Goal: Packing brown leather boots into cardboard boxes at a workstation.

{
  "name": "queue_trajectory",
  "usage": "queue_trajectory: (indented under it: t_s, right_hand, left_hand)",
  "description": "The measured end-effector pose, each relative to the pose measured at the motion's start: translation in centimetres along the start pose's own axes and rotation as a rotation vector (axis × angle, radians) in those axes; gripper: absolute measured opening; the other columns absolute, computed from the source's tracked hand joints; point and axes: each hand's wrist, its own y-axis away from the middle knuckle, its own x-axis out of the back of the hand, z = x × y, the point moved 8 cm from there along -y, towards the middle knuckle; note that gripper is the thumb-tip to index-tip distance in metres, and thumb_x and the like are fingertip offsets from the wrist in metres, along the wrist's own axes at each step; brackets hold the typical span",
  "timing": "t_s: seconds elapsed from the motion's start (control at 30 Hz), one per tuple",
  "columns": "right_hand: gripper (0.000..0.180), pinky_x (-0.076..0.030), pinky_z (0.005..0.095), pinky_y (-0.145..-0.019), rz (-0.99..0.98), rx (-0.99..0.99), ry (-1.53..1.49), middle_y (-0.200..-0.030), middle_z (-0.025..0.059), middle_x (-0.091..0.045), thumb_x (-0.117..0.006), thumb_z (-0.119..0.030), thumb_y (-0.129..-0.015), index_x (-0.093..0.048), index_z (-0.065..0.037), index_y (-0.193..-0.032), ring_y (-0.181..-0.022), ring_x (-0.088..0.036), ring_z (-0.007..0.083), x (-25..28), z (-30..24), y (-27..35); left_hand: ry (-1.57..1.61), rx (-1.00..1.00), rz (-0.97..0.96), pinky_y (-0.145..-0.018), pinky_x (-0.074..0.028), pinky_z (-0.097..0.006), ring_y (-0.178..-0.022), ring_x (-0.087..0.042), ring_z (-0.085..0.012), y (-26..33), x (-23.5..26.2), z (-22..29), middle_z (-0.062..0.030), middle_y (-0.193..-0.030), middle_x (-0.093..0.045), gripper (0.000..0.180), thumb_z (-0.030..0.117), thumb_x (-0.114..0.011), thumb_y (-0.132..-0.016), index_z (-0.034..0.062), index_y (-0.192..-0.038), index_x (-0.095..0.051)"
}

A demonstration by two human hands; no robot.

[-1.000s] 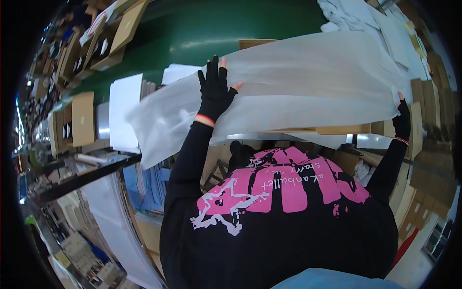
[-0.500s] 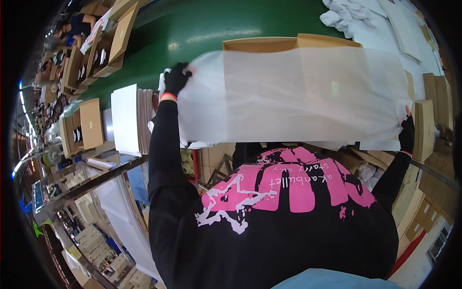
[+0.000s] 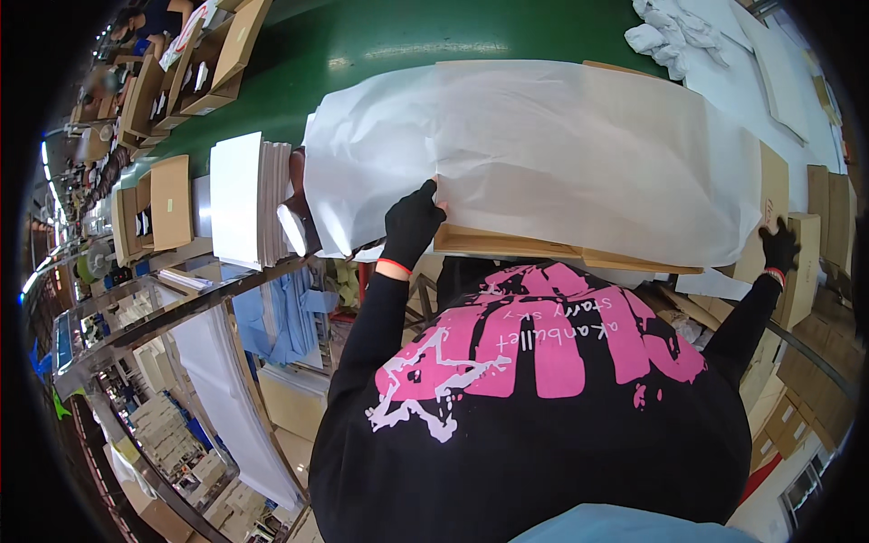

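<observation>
A large sheet of thin white tissue paper [image 3: 579, 154] lies across an open brown cardboard box [image 3: 507, 242], covering most of it and spreading beyond both ends. My left hand [image 3: 413, 224], in a black glove with bare fingertips, pinches the paper at the box's near left corner, where creases gather. My right hand [image 3: 778, 246], gloved alike, is spread beside the sheet's right end, apart from it and over brown cardboard [image 3: 771, 185]. Left of the paper, a brown glossy item [image 3: 297, 172] with a white piece [image 3: 291, 226] is partly covered.
A stack of white boards or boxes [image 3: 237, 199] stands at the left. More open cardboard boxes [image 3: 170, 204] line the green table [image 3: 380, 41] beyond it. Crumpled white paper [image 3: 674, 41] lies at the far right, with brown boxes [image 3: 801, 271] along the right edge.
The stretched sheet has come down onto the box. My left hand has moved right and nearer to the box's near corner. My right hand has let go of the paper and spread its fingers.
</observation>
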Motion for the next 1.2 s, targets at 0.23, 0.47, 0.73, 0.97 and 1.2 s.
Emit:
queue_trajectory:
  t_s: [0.23,0.47,0.73,0.97,1.2]
  right_hand:
    - [0.064,-0.015,0.056,-0.111,0.438,0.728,-0.411,-0.145,0.0148,-0.036,-0.063,-0.041,-0.084,-0.042,-0.017,-0.14,-0.14,-0.022,0.034,9.5,-30.7,4.1]
    - [0.082,-0.016,0.0707,-0.102,-0.251,0.453,-0.094,-0.15,0.0222,-0.024,-0.05,-0.065,-0.084,-0.032,-0.011,-0.143,-0.139,-0.013,0.0465,-0.2,-34.4,0.9]
    - [0.114,-0.007,0.0671,-0.106,-0.12,1.075,-0.201,-0.153,0.0223,-0.015,-0.066,-0.072,-0.061,-0.024,-0.01,-0.147,-0.142,-0.008,0.041,6.4,-49.2,8.2]
    - [0.114,-0.016,0.0688,-0.104,-0.239,0.882,0.046,-0.15,0.0249,-0.018,-0.072,-0.061,-0.062,-0.021,-0.003,-0.146,-0.14,-0.014,0.0433,-0.4,-52.2,7.1]
    - [0.123,-0.015,0.0722,-0.101,-0.379,1.04,-0.113,-0.15,0.026,-0.017,-0.075,-0.063,-0.057,-0.017,-0.003,-0.147,-0.139,-0.013,0.0465,-0.2,-51.3,13.0]
  left_hand:
    - [0.23,-0.076,-0.203,-0.062,-0.05,-0.041,-0.066,-0.064,-0.029,-1.3,-0.6,1.7,-0.0101,-0.067,-0.064,0.064,0.022,-0.068,-0.074,0.0163,-0.134,-0.048]
    - [0.452,-0.021,-0.437,-0.062,-0.047,-0.036,-0.064,-0.064,-0.0254,3.9,-3.1,0.9,-0.0082,-0.067,-0.064,0.076,0.022,-0.07,-0.076,0.0175,-0.144,-0.035]
    - [0.769,0.011,-0.479,-0.065,-0.046,-0.031,-0.065,-0.061,-0.0169,0.6,-4.3,2.4,-0.0061,-0.073,-0.063,0.076,0.023,-0.071,-0.078,0.0179,-0.144,-0.035]
    - [0.574,-0.239,0.099,-0.079,-0.048,-0.03,-0.09,-0.06,-0.0206,0.5,-0.4,3.8,-0.0084,-0.104,-0.061,0.057,0.019,-0.072,-0.081,0.0146,-0.134,-0.051]
    - [0.643,-0.095,-0.046,-0.082,-0.047,-0.033,-0.1,-0.059,-0.0265,1.7,-1.9,4.0,-0.0106,-0.114,-0.06,0.043,0.022,-0.059,-0.089,0.0157,-0.131,-0.053]
